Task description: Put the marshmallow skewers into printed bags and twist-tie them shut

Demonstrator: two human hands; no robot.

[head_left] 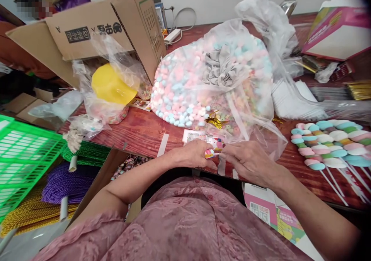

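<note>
At the near edge of the red wooden counter, both hands are meeting over one small piece of work. The left hand is curling its grip around a small pink, blue and yellow candy piece, pinching it between thumb and fingers, while the right hand is bringing its fingertips together against the same piece from the other side; whether a stick or wrapper is running between them is too small to tell. The candy piece is sitting just above the counter's front edge, right before a printed card that is lying flat on the wood. Behind the card a large clear bag of pastel candies is slumping on the counter, its gathered neck folding over the top, and a tuft of gold twist ties is showing under the plastic near its lower edge. To the right, a row of finished candy skewers is lying side by side, sticks pointing toward the person. To the left, a yellow bowl is resting inside another clear bag, in front of an open cardboard box lying on its side. A green plastic crate is standing below the counter at far left, beside spools of purple cord.
</note>
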